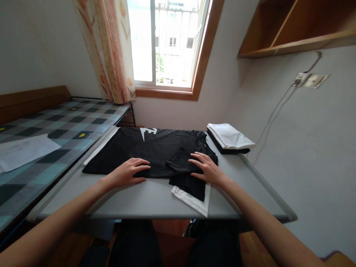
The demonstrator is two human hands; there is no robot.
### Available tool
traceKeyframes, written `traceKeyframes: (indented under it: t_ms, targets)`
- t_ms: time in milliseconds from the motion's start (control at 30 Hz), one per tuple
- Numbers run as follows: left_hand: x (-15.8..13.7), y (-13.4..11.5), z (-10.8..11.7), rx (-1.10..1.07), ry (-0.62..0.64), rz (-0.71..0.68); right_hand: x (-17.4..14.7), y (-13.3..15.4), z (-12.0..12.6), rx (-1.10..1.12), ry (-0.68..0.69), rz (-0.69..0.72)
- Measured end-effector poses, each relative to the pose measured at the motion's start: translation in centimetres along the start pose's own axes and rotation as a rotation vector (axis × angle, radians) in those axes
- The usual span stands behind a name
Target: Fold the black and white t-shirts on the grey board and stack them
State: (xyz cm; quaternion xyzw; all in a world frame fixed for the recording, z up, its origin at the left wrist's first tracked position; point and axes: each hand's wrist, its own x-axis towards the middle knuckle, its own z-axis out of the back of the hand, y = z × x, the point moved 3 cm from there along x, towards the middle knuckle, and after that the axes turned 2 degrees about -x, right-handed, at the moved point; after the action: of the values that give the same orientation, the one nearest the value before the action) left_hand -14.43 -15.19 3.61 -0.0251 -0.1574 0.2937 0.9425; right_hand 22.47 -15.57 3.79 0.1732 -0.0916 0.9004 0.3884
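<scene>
A black T-shirt (155, 152) with white lettering lies across the table, its far part folded over and its collar at the right. My left hand (130, 171) rests at its near edge, fingers apart and stretched over the cloth. On the folded sleeve area near the collar lies my right hand (206, 168), fingers spread flat. Beneath the black cloth, a white garment (190, 199) shows at the near right corner and along the left edge. Neither hand grips the fabric.
Folded clothes, white (230, 136) over black, are stacked at the table's far right. The grey table (130, 200) stands beside a bed with a checked cover (83, 118) and papers (26, 151). A cable (271, 118) hangs from a wall socket on the right.
</scene>
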Motion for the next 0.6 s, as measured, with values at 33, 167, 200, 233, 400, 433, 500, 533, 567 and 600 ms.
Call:
traceKeyframes:
  t_ms: [33,167,200,233,400,433,500,533,567,600]
  targets:
    - [-0.5,0.1,0.4,0.031,-0.024,-0.018,-0.3,0.0,0.3,-0.020,-0.020,0.024]
    - [-1.7,0.3,1.1,0.102,-0.049,-0.053,-0.9,0.1,1.2,-0.110,-0.083,0.100]
    - [-1.9,0.3,1.1,0.100,-0.045,-0.053,-1.0,0.2,1.4,-0.126,-0.097,0.106]
    - [-2.1,0.3,1.2,0.095,-0.037,-0.048,-1.1,0.1,1.4,-0.136,-0.106,0.105]
    - [-3.4,1.6,2.2,0.076,0.064,0.021,-2.4,-1.5,1.4,-0.085,-0.101,0.001]
    - [-3.8,2.0,2.4,0.075,0.088,0.042,-2.9,-2.0,1.3,-0.059,-0.112,-0.039]
    - [-4.8,3.1,2.8,0.076,0.124,0.087,-3.7,-3.1,1.1,0.007,-0.144,-0.117]
    - [-5.2,3.5,2.9,0.077,0.138,0.108,-4.1,-3.6,0.9,0.049,-0.159,-0.152]
    - [-5.7,4.0,3.0,0.077,0.147,0.132,-4.4,-4.1,0.7,0.100,-0.170,-0.183]
    - [-6.1,4.4,3.1,0.078,0.153,0.156,-4.7,-4.5,0.6,0.158,-0.177,-0.209]
